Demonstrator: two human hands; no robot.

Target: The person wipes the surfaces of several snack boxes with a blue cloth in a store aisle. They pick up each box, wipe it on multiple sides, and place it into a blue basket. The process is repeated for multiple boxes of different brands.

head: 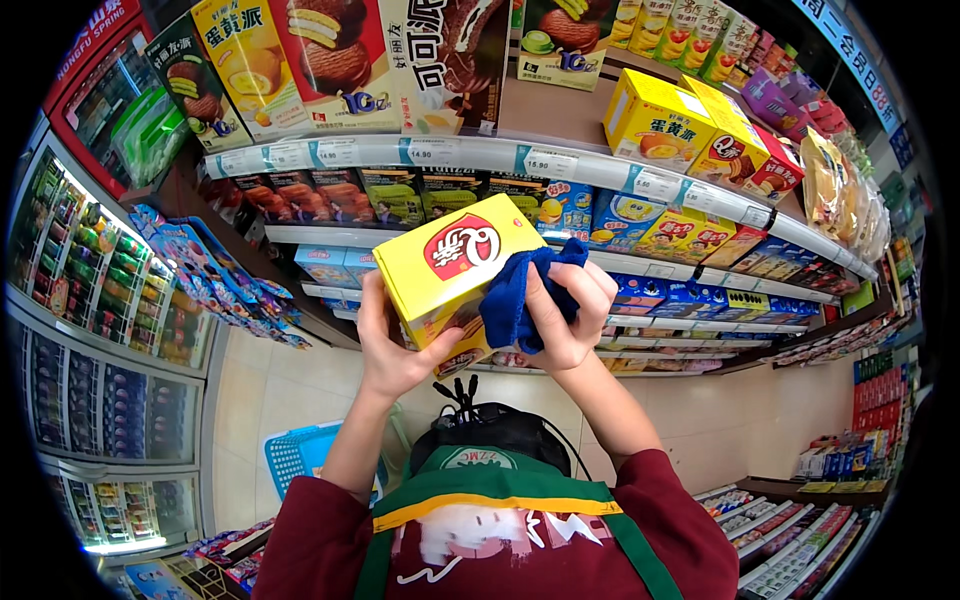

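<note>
A yellow snack carton (420,262) with a red emblem is tilted in front of the shelves, gripped at its left and lower side by my left hand (401,352). My right hand (566,307) holds a bunched blue cloth (517,300) against the carton's right end. Similar yellow cartons (660,120) and a red carton (776,169) stand at the right on the upper shelf. Larger snack boxes (334,67) line that shelf's left part.
The shelf edge (465,154) with price tags curves across beyond my hands, above lower shelves of boxes. Hanging snack packets (217,262) and glass-door coolers (112,300) are at left. A blue plastic basket (289,457) sits on the tiled floor.
</note>
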